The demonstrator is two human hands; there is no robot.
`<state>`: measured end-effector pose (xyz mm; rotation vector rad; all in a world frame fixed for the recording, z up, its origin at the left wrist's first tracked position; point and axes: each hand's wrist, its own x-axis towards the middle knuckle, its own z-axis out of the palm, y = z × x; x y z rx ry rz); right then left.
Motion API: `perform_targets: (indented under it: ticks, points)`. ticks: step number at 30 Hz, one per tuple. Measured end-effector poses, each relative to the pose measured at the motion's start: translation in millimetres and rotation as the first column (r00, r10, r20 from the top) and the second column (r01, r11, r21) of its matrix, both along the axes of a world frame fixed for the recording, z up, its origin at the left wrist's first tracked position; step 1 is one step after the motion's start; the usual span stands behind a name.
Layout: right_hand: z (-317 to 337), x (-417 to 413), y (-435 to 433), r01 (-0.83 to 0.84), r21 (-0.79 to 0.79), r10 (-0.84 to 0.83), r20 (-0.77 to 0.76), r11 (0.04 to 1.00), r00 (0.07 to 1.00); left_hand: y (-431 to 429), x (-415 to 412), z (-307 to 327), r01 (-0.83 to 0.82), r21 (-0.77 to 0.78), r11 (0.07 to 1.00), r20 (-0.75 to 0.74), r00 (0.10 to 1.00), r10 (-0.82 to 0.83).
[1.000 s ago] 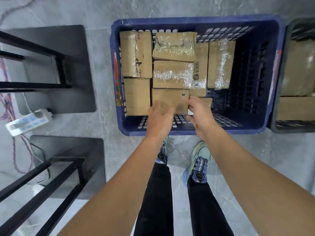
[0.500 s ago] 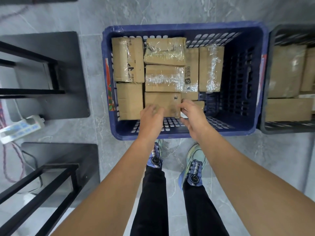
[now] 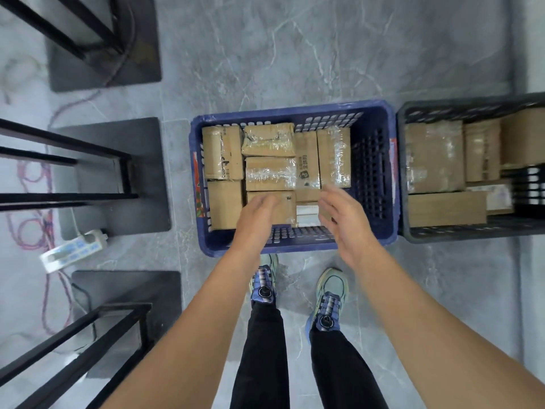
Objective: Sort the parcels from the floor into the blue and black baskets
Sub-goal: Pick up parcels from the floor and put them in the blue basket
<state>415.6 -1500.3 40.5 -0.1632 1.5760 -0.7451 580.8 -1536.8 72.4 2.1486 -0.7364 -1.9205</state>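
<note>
The blue basket stands on the floor in front of my feet and holds several brown cardboard parcels, some wrapped in clear tape. A small plain parcel lies at the near middle of the basket. My left hand hovers above that parcel with fingers relaxed and empty. My right hand is raised beside it, fingers spread and holding nothing. The black basket stands right of the blue one and holds several parcels too.
Black metal rack legs on dark base plates stand at the left. A white power strip with cables lies on the grey marble floor. My shoes are just before the blue basket.
Both hands have let go of the small parcel, which now lies in the blue basket, and have lifted away. The camera has pulled back and more floor shows.
</note>
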Motion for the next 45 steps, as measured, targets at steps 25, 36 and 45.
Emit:
perform_targets:
  ticks: [25,36,45]
  points:
    - [497,-126,49,0.269,-0.624,-0.438,-0.131,0.734,0.89,-14,-135,485,0.242,-0.584,0.775,-0.236,0.863,-0.447]
    - [613,-108,140,0.367,-0.744,-0.725,-0.221,0.558,0.653,20,-166,590,0.381,-0.732,0.565,-0.273,0.595,-0.756]
    - [649,-76,269,0.509,-0.782,-0.922,-0.215,0.36,0.323,125,-209,620,0.55,-0.754,0.36,-0.268,0.243,-0.932]
